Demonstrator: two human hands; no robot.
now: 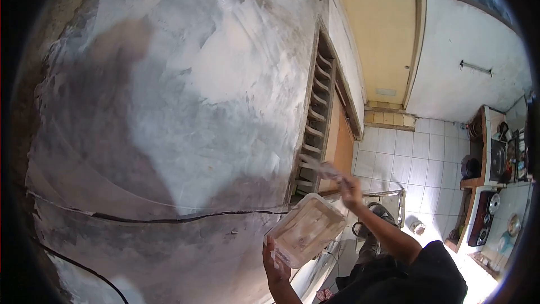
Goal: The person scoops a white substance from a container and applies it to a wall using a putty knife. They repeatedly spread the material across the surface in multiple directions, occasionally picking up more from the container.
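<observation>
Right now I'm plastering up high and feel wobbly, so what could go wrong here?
The container rests tilted on your left hand, so its contents could slide out. Your right hand reaches away with the blade, and the tiled floor looks far below: a slip might be serious. A cable runs along the wall and could get scraped.

White tiled floor carries a stool, while the counter bears a gas stove.

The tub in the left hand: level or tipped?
Tipped: the tub slants, its far end higher, held from below by the left hand.
</observation>
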